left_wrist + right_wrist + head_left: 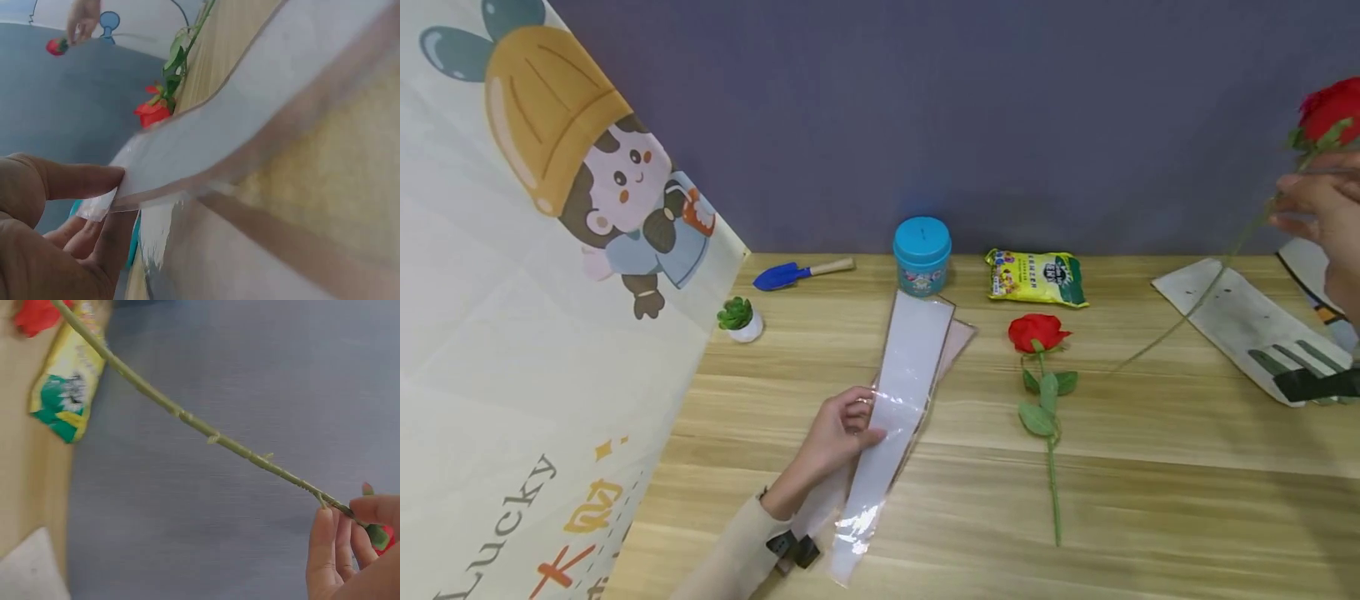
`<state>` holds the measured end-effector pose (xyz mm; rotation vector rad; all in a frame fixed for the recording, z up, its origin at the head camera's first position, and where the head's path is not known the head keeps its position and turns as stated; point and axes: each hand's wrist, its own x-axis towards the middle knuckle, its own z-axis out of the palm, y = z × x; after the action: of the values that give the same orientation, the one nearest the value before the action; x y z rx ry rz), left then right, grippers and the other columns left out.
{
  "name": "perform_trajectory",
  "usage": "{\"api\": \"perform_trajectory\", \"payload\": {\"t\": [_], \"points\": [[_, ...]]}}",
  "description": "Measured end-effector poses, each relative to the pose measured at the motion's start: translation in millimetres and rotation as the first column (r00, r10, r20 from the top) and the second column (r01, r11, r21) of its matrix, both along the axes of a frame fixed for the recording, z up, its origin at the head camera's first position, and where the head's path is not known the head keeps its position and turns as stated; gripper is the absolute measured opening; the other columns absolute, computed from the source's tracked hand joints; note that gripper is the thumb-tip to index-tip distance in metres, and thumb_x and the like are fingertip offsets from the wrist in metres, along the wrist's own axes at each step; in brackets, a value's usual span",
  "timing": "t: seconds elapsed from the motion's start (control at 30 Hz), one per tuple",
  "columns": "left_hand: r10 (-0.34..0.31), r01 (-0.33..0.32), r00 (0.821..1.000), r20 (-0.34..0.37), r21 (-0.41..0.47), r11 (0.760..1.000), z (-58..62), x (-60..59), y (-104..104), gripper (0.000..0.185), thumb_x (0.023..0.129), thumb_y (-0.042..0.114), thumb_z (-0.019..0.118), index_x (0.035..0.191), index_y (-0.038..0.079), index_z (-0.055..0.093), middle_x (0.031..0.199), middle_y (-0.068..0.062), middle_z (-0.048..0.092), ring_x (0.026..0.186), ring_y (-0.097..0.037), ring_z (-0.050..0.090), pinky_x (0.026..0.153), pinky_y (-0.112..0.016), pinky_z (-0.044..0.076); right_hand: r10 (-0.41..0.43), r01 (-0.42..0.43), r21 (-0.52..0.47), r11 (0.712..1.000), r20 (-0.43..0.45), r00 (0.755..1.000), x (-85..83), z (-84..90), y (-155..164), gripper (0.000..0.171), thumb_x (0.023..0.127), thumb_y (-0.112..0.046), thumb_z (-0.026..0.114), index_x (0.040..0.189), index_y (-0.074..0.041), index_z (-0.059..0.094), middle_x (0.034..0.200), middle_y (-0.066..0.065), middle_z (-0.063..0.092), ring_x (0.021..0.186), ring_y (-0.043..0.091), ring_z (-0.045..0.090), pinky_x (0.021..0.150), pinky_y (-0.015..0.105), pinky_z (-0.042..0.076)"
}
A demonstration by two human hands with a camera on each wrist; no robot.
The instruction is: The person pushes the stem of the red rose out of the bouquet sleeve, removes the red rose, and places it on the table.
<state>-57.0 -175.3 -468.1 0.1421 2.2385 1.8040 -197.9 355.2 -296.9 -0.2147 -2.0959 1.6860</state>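
Observation:
My left hand pinches the edge of a long clear plastic flower sleeve lying on the wooden table; the left wrist view shows thumb and fingers gripping the sleeve. My right hand is raised at the far right and pinches the stem of a red rose just below the bloom; its long bare stem slants down toward the table. A second red rose with leaves lies flat on the table, right of the sleeve.
A teal tub, a yellow-green packet, a blue trowel and a small potted succulent stand along the back. Printed paper wrappers lie at the right. A cartoon-printed sheet covers the left side.

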Motion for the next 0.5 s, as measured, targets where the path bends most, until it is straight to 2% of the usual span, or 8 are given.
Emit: {"api": "perform_trajectory", "payload": {"t": [0.07, 0.13, 0.2, 0.27, 0.33, 0.43, 0.5], "points": [[0.030, -0.030, 0.999, 0.023, 0.002, 1.000, 0.1, 0.5, -3, 0.050, 0.078, -0.015, 0.075, 0.126, -0.008, 0.061, 0.084, -0.006, 0.065, 0.063, -0.001, 0.048, 0.058, -0.012, 0.045, 0.089, -0.090, -0.082, 0.993, -0.009, 0.996, 3.4, -8.4, -1, 0.021, 0.104, -0.008, 0.059, 0.117, -0.024, 0.063, 0.089, -0.023, 0.071, 0.074, -0.007, 0.065, 0.065, 0.003, 0.050], [0.060, -0.060, 0.997, 0.053, 0.005, 0.998, 0.1, 0.8, -5, 0.053, 0.078, -0.015, 0.075, 0.128, -0.007, 0.060, 0.086, -0.008, 0.067, 0.060, -0.001, 0.046, 0.056, -0.012, 0.042, 0.159, -0.158, -0.078, 0.984, 0.015, 0.987, 7.0, -19.2, 0, 0.021, 0.104, -0.005, 0.058, 0.113, -0.023, 0.065, 0.086, -0.024, 0.074, 0.070, -0.007, 0.067, 0.061, 0.005, 0.052], [0.077, -0.079, 0.994, 0.082, 0.011, 0.997, -0.2, 1.3, -8, 0.056, 0.079, -0.015, 0.075, 0.131, -0.006, 0.058, 0.091, -0.015, 0.071, 0.059, 0.000, 0.048, 0.055, -0.013, 0.044, 0.220, -0.214, -0.067, 0.974, 0.089, 0.971, 9.5, -29.2, 0, 0.018, 0.104, -0.007, 0.058, 0.113, -0.022, 0.065, 0.085, -0.025, 0.074, 0.072, -0.007, 0.068, 0.060, 0.007, 0.053], [0.088, -0.091, 0.990, 0.106, 0.020, 0.996, -0.8, 1.9, -10, 0.059, 0.079, -0.015, 0.075, 0.134, -0.006, 0.055, 0.099, -0.023, 0.073, 0.060, 0.000, 0.052, 0.057, -0.014, 0.048, 0.234, -0.250, 0.055, 0.967, 0.203, 0.951, 11.7, -39.3, -1, 0.016, 0.106, -0.014, 0.056, 0.117, -0.024, 0.062, 0.088, -0.031, 0.071, 0.076, -0.010, 0.066, 0.062, 0.008, 0.054], [0.099, -0.103, 0.987, 0.124, 0.030, 0.994, -1.7, 2.8, -11, 0.062, 0.080, -0.015, 0.074, 0.137, -0.007, 0.052, 0.106, -0.029, 0.072, 0.063, -0.001, 0.057, 0.060, -0.015, 0.052, 0.228, -0.287, 0.158, 0.945, 0.309, 0.923, 13.1, -49.2, -4, 0.015, 0.107, -0.019, 0.055, 0.119, -0.027, 0.059, 0.090, -0.037, 0.066, 0.079, -0.013, 0.064, 0.064, 0.008, 0.055], [0.118, -0.126, 0.982, 0.149, 0.048, 0.991, -3.0, 4.0, -13, 0.064, 0.081, -0.017, 0.072, 0.139, -0.007, 0.049, 0.112, -0.034, 0.070, 0.066, -0.002, 0.061, 0.065, -0.016, 0.056, 0.272, -0.354, 0.168, 0.920, 0.375, 0.886, 15.4, -64.9, -8, 0.014, 0.107, -0.019, 0.056, 0.119, -0.027, 0.058, 0.092, -0.036, 0.065, 0.079, -0.012, 0.065, 0.065, 0.010, 0.057], [0.129, -0.139, 0.979, 0.159, 0.056, 0.989, -3.6, 4.2, -13, 0.064, 0.081, -0.017, 0.072, 0.140, -0.007, 0.048, 0.114, -0.034, 0.069, 0.067, -0.003, 0.062, 0.065, -0.017, 0.057, 0.307, -0.386, 0.130, 0.913, 0.403, 0.862, 16.9, -73.9, -9, 0.015, 0.106, -0.018, 0.059, 0.115, -0.029, 0.061, 0.091, -0.034, 0.067, 0.080, -0.010, 0.067, 0.066, 0.012, 0.058]]}}
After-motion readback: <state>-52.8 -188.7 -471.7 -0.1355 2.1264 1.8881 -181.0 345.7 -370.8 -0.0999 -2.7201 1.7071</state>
